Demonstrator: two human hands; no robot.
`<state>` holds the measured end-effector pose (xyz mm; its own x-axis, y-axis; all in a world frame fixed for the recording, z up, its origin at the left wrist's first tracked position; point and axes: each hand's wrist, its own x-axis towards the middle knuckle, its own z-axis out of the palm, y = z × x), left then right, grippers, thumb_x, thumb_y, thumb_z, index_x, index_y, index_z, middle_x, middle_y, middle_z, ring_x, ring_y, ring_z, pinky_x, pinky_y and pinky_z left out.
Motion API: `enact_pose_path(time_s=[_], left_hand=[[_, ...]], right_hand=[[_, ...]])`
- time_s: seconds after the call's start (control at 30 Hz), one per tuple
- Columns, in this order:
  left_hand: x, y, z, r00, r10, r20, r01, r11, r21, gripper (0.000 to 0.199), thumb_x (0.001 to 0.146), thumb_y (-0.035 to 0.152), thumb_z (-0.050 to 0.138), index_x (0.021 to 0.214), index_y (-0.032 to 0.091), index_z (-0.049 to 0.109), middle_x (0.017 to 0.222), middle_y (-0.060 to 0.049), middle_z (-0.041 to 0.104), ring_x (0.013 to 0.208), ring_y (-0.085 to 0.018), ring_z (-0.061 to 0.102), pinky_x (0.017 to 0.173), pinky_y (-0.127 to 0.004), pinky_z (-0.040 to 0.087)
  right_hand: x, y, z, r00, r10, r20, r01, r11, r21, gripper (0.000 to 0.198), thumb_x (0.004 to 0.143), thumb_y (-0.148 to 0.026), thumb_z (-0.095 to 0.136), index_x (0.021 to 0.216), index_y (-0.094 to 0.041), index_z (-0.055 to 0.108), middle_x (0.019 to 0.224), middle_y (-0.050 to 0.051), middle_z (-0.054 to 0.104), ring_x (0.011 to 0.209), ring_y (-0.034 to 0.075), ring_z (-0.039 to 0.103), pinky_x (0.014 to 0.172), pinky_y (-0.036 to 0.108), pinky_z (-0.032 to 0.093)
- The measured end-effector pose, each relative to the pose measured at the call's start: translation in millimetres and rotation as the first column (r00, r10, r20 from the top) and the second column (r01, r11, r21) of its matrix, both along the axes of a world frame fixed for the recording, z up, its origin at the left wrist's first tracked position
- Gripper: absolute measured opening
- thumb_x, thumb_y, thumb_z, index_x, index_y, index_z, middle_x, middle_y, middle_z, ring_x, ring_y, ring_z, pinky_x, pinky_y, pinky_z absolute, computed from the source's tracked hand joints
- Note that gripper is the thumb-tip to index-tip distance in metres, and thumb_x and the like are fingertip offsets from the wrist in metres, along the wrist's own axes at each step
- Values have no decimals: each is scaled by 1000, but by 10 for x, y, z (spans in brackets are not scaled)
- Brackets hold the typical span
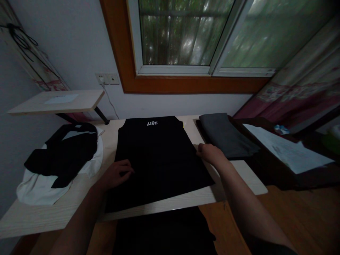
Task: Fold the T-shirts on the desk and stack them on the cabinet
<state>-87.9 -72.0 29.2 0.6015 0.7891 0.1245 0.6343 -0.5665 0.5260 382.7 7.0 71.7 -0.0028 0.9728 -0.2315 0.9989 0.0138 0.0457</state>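
A flat black cloth piece (156, 159), cut like the body of a shirt, lies spread on the table in front of me. Small white characters are marked near its far edge, and its near edge runs aslant. My left hand (118, 173) rests on its left side, fingers loosely bent and a gap between thumb and forefinger. On the opposite side, my right hand (211, 154) is closed at the right edge of the cloth, fingertips pinched together there. The exact grip under the right fingers is partly hidden.
Black and white garments (71, 152) lie heaped at left, below a small raised shelf (90, 101). Folded dark grey cloth (223, 132) sits at right, with paper sheets (287, 148) beyond it. The pale table (170, 206) ends close to me; a window (175, 39) is behind.
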Motion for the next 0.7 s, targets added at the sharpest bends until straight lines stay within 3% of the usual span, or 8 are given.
enact_pose_path(time_s=[0.13, 0.2, 0.3, 0.37, 0.5, 0.6, 0.7], left_hand=[[20, -4, 10, 1000, 5, 6, -5, 1000, 20, 29, 98, 24, 52, 113, 29, 75, 101, -4, 66, 90, -16, 65, 83, -31, 53], [32, 2, 12, 998, 55, 19, -56, 993, 107, 30, 97, 25, 53, 118, 29, 74, 113, -6, 66, 104, -19, 64, 94, -37, 53], [40, 32, -12, 988, 155, 18, -155, 953, 259, 39, 98, 26, 51, 133, 30, 65, 141, -8, 57, 130, -26, 53, 111, -47, 44], [37, 66, -60, 979, 200, -34, -180, 933, 312, 46, 100, 29, 47, 146, 31, 53, 155, -7, 47, 140, -27, 46, 117, -51, 40], [24, 136, -201, 937, 286, -202, -208, 918, 337, 59, 102, 41, 42, 158, 27, 32, 166, -8, 32, 149, -27, 36, 122, -53, 32], [17, 160, -278, 900, 316, -300, -206, 915, 347, 62, 103, 47, 40, 159, 23, 31, 165, -9, 33, 152, -27, 32, 124, -53, 28], [18, 157, -305, 876, 339, -343, -211, 909, 359, 62, 102, 49, 40, 158, 22, 34, 166, -9, 30, 154, -28, 26, 124, -53, 26]], right_hand=[[-263, -29, 9, 974, 156, -162, -130, 978, 164, 24, 95, -26, 52, 112, -17, 67, 111, 14, 70, 99, 24, 68, 87, 34, 50], [-523, -77, -26, 921, 306, -239, -221, 919, 327, 29, 98, -27, 51, 122, -16, 64, 121, 15, 66, 113, 25, 63, 100, 35, 47], [-1027, -175, -133, 833, 473, -287, -321, 836, 445, 47, 101, -33, 50, 144, -15, 51, 144, 16, 54, 132, 27, 52, 113, 41, 41], [-1377, -240, -228, 790, 535, -299, -367, 803, 469, 55, 102, -38, 49, 150, -12, 45, 158, 17, 41, 145, 29, 40, 121, 44, 33], [-1892, -313, -414, 741, 584, -330, -423, 789, 445, 63, 102, -46, 48, 154, -11, 41, 165, 17, 29, 154, 29, 24, 125, 48, 24], [-1989, -294, -505, 749, 573, -332, -421, 799, 429, 63, 102, -50, 45, 153, -12, 42, 165, 15, 31, 155, 27, 23, 126, 48, 19], [-1826, -202, -542, 793, 526, -306, -388, 824, 413, 64, 103, -51, 42, 153, -11, 43, 164, 15, 32, 154, 26, 24, 127, 46, 17]])
